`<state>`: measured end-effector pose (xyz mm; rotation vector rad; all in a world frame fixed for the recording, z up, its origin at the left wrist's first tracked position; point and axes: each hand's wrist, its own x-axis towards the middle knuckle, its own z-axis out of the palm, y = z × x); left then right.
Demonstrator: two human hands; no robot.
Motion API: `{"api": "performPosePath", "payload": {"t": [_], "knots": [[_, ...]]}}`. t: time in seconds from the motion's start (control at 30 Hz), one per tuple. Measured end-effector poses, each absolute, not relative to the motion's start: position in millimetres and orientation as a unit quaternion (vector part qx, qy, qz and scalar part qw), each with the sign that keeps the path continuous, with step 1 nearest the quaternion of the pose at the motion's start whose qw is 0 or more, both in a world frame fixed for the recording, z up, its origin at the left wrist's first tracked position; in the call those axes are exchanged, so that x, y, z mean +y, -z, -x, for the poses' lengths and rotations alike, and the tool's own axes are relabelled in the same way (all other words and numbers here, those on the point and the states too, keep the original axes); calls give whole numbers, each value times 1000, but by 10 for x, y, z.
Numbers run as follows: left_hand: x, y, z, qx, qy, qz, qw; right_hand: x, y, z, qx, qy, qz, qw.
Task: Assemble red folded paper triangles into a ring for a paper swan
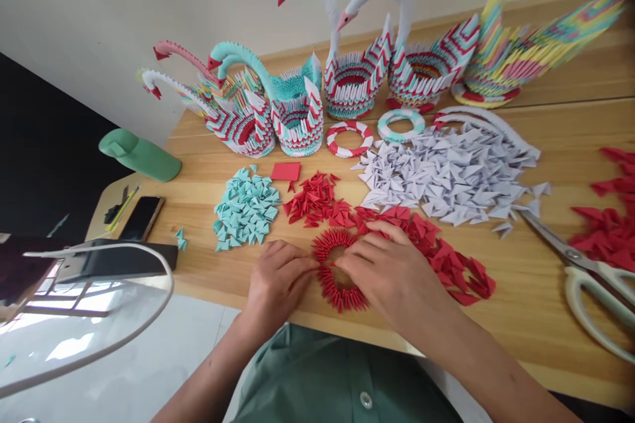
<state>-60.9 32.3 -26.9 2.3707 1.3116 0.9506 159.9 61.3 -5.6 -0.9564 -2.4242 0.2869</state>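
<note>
A ring of folded red paper pieces point(343, 299) lies on the wooden table near its front edge. My left hand point(278, 274) pinches the ring's left side between thumb and fingers. My right hand point(391, 271) reaches over its right side, fingertips closed at the inner edge; whether a loose piece is between them is hidden. Just behind the ring spreads a heap of red paper triangles point(315, 197), running on to the right past my right hand. A pile of light-blue paper triangles point(247, 206) sits to the left, and a large pile of white ones point(441, 168) lies behind on the right.
Several folded-paper swans, among them a white-necked one point(352, 82), stand along the wall. Two paper rings, one red and white point(333, 140), lie before them. Scissors point(573, 255) rest at right. At left are a green bottle point(143, 155), a phone point(142, 218) and a white cable point(166, 297).
</note>
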Motion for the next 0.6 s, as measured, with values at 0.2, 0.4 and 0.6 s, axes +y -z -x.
{"api": "performPosePath", "payload": {"t": [0.2, 0.4, 0.6], "knots": [[326, 297, 608, 467, -317, -810, 160, 623, 84, -1596, -898, -115, 350, 238], [329, 288, 599, 473, -306, -809, 168, 629, 105, -1581, -897, -128, 358, 224], [330, 283, 598, 477, -297, -809, 173, 630, 98, -1580, -894, -141, 360, 228]]}}
